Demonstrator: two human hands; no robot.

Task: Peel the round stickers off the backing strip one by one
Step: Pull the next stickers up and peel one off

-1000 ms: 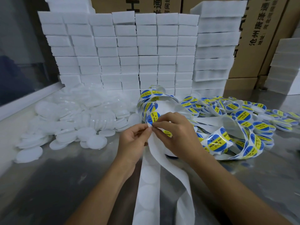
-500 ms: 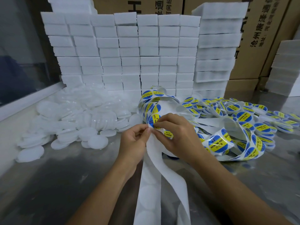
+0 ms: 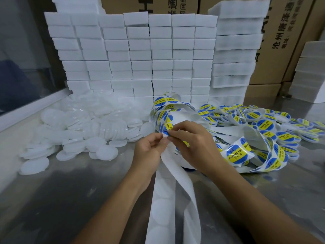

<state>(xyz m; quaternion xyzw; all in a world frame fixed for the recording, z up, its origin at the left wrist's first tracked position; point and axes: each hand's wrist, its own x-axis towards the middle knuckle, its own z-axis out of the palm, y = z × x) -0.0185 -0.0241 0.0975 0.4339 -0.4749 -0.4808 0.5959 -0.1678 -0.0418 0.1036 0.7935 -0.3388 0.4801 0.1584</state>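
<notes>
At the middle of the steel tabletop [image 3: 52, 199] we held the backing strip [image 3: 168, 173] up between both hands; our left hand [image 3: 149, 148] pinched the strip's edge with curled fingers, while our right hand [image 3: 191, 143] had thumb and forefinger closed on the rim of the next round sticker [image 3: 168, 128], its blue and yellow face only just lifting; whether it was free of the paper we could not tell. Below our hands the strip hung bare, with pale circles where labels had sat, so a good stretch looked done; above and to the right, a tangled length of loaded strip [image 3: 235, 154] still carried many stickers, so we judged much remained. Labelled caps [image 3: 263, 123] lay heaped at the right, plain white discs [image 3: 98, 124] at the left, foam blocks [image 3: 140, 59] stacked behind. Against the frame half a second earlier, our hands sat almost as before; the pinch on the sticker looked slightly tighter, and nothing else had moved.
</notes>
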